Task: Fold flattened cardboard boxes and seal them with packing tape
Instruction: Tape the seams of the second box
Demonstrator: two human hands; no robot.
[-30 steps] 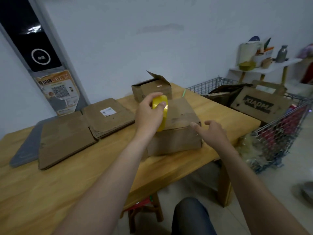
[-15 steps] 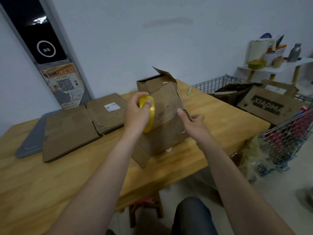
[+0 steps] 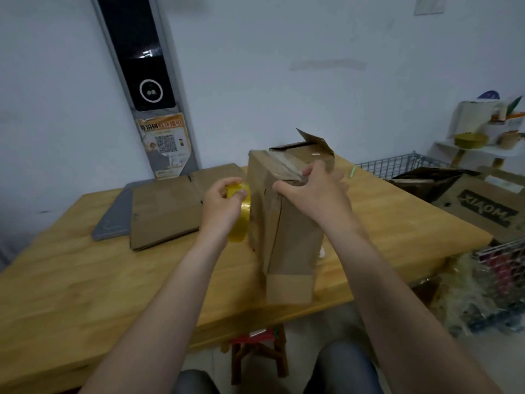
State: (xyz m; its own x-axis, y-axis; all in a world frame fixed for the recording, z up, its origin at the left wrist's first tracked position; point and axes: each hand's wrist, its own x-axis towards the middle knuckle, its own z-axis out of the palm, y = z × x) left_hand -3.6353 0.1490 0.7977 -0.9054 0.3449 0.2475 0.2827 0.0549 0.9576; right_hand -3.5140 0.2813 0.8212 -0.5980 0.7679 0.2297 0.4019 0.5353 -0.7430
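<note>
Head view: on the table (image 3: 85,280), flat cardboard (image 3: 164,211) lies left, an open box (image 3: 309,150) stands half hidden behind the upended box (image 3: 287,223), which the right hand (image 3: 315,194) grips at its top, the left hand (image 3: 220,207) holding tape (image 3: 241,220) just beside it; the cart (image 3: 397,166) holds cardboard sheets (image 3: 488,206).

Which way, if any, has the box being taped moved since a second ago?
Yes. The box lay flat on the table; now it stands tipped on end, gripped by the right hand, the left hand holding the tape roll beside it.
</note>
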